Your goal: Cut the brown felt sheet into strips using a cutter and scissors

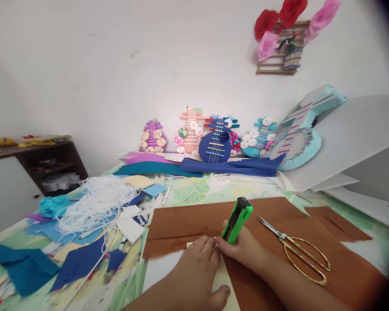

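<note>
Because the right hand [244, 250], closed round the upright cutter [237, 221], nearly meets the left hand [197, 265], half-spread flat on the cream card [223, 275], a slip could nick 1 or more fingertips; uneven pressure could skew the card over the brown sheet [194, 219].

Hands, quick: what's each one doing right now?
Left hand: open, resting on the cream sheet.
Right hand: closed around the green-and-black tool.

No legible txt, nos. or logos on anything.
</note>
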The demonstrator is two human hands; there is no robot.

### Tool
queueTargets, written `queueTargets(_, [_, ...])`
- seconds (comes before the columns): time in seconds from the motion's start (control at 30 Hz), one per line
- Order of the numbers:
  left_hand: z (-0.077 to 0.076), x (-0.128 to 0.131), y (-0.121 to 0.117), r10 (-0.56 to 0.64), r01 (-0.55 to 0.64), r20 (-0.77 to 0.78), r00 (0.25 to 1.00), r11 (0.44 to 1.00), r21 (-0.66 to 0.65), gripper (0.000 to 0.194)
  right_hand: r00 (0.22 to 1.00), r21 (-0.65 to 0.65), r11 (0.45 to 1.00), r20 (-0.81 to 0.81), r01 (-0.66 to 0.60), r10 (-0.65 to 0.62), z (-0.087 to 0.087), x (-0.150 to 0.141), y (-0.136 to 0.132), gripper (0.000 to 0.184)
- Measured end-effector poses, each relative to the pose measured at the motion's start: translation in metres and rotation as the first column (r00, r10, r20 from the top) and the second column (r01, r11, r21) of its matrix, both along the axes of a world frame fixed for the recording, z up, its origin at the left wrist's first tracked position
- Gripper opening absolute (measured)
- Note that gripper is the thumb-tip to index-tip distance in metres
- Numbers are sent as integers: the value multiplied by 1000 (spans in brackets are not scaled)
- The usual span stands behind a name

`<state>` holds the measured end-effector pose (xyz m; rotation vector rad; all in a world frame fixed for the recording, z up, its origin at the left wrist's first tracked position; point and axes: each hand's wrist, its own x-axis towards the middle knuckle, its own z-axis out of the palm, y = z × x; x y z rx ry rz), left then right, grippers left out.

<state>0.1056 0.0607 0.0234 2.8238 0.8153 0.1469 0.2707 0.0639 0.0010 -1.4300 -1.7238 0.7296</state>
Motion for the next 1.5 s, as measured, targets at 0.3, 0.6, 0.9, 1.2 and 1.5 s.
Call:
queueTargets(0.3, [4,1,-1,-5,6,-82,997,1000,2,66,993,0,999,-110,32,-32,5,3,-2,24])
queueTargets(0.6, [5,1,-1,-3,2,-61,998,1000,-9,66,995,-29,999,-95,23,-26,2,4,-2,23])
queueTargets(0.9, [0,0,-1,10,-11,-13,1000,1000,-18,63,999,7,1000,-42,2,-2,1,3,-3,25])
queueTargets(1.2, [1,-2,-3,-3,4,-12,1000,1000,22,63,993,-81,996,-106,34,-43,3,6,-2,24])
queueTargets(1.5, [0,-1,-2,-9,8,9,1000,999,44,58,998,2,998,-9,-56,56,3,0,-5,28])
